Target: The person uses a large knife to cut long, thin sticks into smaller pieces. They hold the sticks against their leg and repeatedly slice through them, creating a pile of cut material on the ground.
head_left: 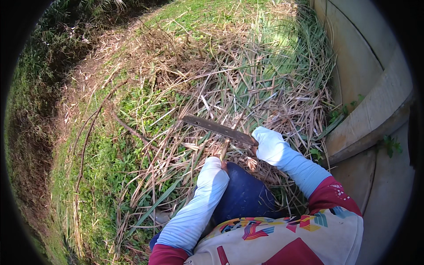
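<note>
A machete (217, 128) with a dark, flat, worn blade points away to the left above the cut grass. My right hand (254, 149) is closed round its handle, mostly covered by a pale blue sleeve. Just in front of my knee, my left hand (224, 165) is closed on a few dry grass stalks (225, 149) that stick up from it; the sleeve hides most of its fingers. The blade passes over and beyond the left hand, apart from it. Under and around both hands lies a thick layer of dry straw and cut grass (247, 104).
A concrete wall (353, 53) with a slanting concrete rib (375, 112) rises close on my right. Bent dry branches (95, 115) lie in low green plants (110, 159) on the left. Dark bushes (39, 70) stand farther left. My blue-clad knee (245, 194) is below the hands.
</note>
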Motion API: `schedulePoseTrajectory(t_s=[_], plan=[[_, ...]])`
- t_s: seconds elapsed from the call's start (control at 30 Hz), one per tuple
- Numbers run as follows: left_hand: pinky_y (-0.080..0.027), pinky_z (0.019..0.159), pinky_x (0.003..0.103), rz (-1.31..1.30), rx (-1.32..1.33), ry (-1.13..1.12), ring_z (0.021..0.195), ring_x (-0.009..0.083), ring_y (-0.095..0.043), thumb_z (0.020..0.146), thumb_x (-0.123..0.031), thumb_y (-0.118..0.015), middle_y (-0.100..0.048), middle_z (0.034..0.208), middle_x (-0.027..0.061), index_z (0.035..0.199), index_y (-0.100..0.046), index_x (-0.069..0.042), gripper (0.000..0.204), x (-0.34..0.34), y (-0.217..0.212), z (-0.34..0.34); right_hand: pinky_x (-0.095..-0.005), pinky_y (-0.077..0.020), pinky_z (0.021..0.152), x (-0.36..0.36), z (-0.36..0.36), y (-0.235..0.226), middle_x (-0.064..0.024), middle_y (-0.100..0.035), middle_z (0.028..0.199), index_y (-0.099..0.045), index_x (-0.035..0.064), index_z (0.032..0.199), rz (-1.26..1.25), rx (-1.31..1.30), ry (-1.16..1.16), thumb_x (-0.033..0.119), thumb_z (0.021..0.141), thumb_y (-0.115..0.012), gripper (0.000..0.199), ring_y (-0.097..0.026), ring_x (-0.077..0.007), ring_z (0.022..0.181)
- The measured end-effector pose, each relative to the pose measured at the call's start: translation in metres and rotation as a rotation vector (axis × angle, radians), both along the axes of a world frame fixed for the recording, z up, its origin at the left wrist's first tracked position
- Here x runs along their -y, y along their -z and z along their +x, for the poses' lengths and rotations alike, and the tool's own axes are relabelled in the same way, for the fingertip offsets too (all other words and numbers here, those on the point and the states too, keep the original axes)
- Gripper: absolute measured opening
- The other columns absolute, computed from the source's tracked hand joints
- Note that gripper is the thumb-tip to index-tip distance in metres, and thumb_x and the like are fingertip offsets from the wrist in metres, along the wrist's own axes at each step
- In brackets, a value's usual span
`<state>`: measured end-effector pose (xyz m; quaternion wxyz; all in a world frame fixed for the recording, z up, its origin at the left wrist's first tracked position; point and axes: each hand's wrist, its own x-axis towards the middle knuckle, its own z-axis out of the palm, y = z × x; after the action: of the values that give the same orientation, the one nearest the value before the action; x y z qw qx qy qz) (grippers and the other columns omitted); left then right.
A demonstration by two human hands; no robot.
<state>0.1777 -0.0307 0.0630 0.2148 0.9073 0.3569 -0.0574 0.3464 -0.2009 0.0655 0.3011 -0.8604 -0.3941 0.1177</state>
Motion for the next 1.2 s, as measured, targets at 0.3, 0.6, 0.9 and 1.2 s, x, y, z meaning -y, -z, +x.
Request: schedulePoseTrajectory(t_s=[0.3,0.6,0.9,1.2], plan=[[-0.050,0.076,0.048,-0.107,0.277,0.027,0.084,0.0398,-0.065,0.100,-0.037,-0.060,-0.066,0.085,0.0219,0.103,-0.062,-0.001,0.036,-0.007,-0.012,-0.022,-0.0446,-0.0562,0.083,0.015,0.064,0.018,-0.0226,-0.070,0.102,-0.068,0.0044,0.102,-0.279,0.129,-0.039,0.023,0.078,-0.079,0.032,-0.071,-0.0383,0.097],[-0.047,0.073,0.029,-0.661,0.439,-0.165,0.075,0.0152,-0.059,0.101,-0.028,-0.066,-0.068,0.085,0.0074,0.120,-0.061,0.004,0.037,-0.057,-0.002,-0.058,-0.0371,-0.0516,0.076,0.102,0.080,0.042,-0.0114,-0.066,0.086,-0.064,0.0045,0.108,0.168,-0.065,0.499,0.013,0.079,-0.075,0.032,-0.064,-0.0273,0.078],[-0.051,0.077,0.030,-0.551,0.347,-0.026,0.079,0.0152,-0.062,0.099,-0.022,-0.067,-0.068,0.089,0.0065,0.137,-0.055,0.002,0.046,-0.051,0.016,-0.122,-0.0480,-0.0518,0.084,0.049,0.051,0.104,-0.0244,-0.068,0.098,-0.060,0.0022,0.103,-0.110,0.008,0.362,0.022,0.081,-0.078,0.035,-0.067,-0.0439,0.097],[-0.050,0.094,0.034,-0.427,0.508,-0.692,0.100,0.0214,-0.064,0.097,-0.027,-0.072,-0.070,0.105,0.0129,0.103,-0.069,0.000,0.028,0.069,-0.032,-0.350,-0.0499,-0.0519,0.079,0.030,0.046,0.204,-0.0251,-0.069,0.094,-0.065,0.0023,0.102,-0.267,0.209,0.095,0.012,0.087,-0.059,0.019,-0.066,-0.0453,0.091]])
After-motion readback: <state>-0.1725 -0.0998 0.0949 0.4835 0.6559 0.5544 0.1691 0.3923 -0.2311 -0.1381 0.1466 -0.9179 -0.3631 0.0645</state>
